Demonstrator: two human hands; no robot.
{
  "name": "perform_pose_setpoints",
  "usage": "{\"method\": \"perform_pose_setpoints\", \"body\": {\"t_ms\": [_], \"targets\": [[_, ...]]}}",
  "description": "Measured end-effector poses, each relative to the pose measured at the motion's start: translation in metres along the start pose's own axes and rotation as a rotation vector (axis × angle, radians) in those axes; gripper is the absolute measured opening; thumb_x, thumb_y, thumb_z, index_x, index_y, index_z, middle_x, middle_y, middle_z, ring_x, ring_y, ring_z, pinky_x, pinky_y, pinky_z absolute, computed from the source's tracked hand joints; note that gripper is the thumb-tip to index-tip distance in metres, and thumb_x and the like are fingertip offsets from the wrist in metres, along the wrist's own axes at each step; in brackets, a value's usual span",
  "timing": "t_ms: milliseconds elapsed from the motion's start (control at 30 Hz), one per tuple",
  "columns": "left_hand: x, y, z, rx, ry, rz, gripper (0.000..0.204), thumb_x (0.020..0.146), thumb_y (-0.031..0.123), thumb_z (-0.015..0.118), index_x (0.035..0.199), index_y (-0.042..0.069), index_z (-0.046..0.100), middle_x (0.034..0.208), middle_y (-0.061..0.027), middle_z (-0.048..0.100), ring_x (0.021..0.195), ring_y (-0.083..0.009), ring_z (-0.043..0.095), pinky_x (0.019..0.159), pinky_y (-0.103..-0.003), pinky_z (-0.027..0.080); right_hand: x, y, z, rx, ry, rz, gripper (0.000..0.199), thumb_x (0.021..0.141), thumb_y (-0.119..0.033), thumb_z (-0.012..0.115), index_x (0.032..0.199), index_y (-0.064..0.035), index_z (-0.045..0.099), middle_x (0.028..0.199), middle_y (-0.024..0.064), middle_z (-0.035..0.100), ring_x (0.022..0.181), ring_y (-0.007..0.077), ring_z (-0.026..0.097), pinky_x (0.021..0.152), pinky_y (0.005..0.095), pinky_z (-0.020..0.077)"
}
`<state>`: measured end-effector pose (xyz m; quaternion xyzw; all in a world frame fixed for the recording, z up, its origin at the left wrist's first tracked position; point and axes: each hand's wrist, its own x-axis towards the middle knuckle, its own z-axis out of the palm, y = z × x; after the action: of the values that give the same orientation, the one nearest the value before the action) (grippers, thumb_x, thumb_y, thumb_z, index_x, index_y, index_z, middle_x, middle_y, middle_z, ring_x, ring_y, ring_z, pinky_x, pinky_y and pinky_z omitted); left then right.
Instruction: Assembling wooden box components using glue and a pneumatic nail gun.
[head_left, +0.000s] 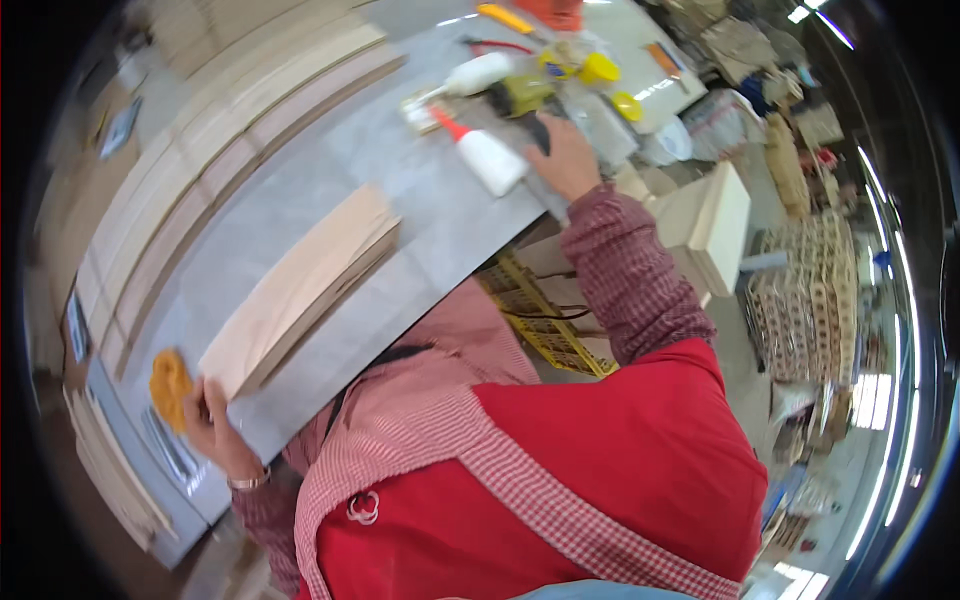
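A pale wooden board point(295, 290) lies slantwise on the grey tabletop. My left hand point(213, 430) grips its lower left end, the fingers bent around the edge. Beside those fingers is a crumpled orange-yellow cloth or sponge point(170, 385). My right hand point(568, 158) is at the table's far right, its fingers closed around a dark object that is blurred and partly hidden. Just left of it lies a white squeeze bottle point(492, 163) with a red nozzle. A second white bottle point(480, 74) and an olive-coloured roll or container point(527, 94) lie behind.
Long pale boards point(215, 165) run along the table's far left side. Yellow lids point(600, 69) and an orange-handled tool point(505, 16) are at the back. To the right are stacked white panels point(705, 235), a yellow crate point(545, 315) below the table, and a pallet stack point(805, 300).
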<state>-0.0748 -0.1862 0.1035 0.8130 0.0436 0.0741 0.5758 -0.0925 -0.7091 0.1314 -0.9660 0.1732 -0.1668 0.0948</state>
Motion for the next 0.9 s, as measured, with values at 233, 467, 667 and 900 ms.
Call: {"method": "perform_pose_setpoints", "body": {"t_ms": [233, 467, 667, 900], "targets": [[-0.004, 0.001, -0.004, -0.026, 0.023, 0.011, 0.018, 0.092, 0.017, 0.058, 0.098, 0.001, 0.061, 0.091, -0.0045, 0.06, 0.083, -0.0126, 0.052, 0.081, -0.025, 0.041, 0.02, 0.032, 0.032, -0.325, -0.269, 0.434, 0.064, 0.077, -0.028, 0.062, 0.131, -0.0018, 0.041, 0.11, 0.0187, 0.06, 0.098, 0.0342, 0.06, 0.084, 0.0399, 0.0484], [-0.003, 0.002, -0.005, 0.019, 0.014, 0.025, 0.015, 0.093, 0.017, 0.058, 0.09, 0.003, 0.06, 0.087, -0.003, 0.057, 0.082, -0.012, 0.051, 0.082, -0.025, 0.04, 0.049, 0.036, 0.046, -0.317, -0.311, 0.532, 0.061, 0.075, -0.025, 0.061, 0.128, -0.0033, 0.04, 0.107, 0.0202, 0.061, 0.094, 0.0331, 0.063, 0.079, 0.0389, 0.0502], [-0.001, -0.004, 0.004, -0.047, 0.016, 0.036, 0.014, 0.092, 0.017, 0.058, 0.089, 0.003, 0.06, 0.086, -0.0027, 0.057, 0.081, -0.0115, 0.05, 0.08, -0.025, 0.04, 0.042, 0.026, -0.031, -0.128, -0.332, 0.459, 0.045, 0.073, -0.021, 0.059, 0.112, -0.001, 0.049, 0.093, 0.0179, 0.064, 0.078, 0.0295, 0.063, 0.071, 0.0377, 0.0496], [-0.003, -0.017, 0.002, -0.067, 0.066, 0.042, 0.012, 0.089, 0.014, 0.061, 0.09, 0.002, 0.062, 0.082, -0.002, 0.057, 0.076, -0.0112, 0.049, 0.073, -0.023, 0.041, 0.009, -0.087, -0.113, 0.418, -0.44, 0.267, 0.029, 0.063, -0.021, 0.062, 0.084, -0.001, 0.059, 0.056, 0.0059, 0.058, 0.047, 0.0173, 0.053, 0.051, 0.0268, 0.0444]]}}
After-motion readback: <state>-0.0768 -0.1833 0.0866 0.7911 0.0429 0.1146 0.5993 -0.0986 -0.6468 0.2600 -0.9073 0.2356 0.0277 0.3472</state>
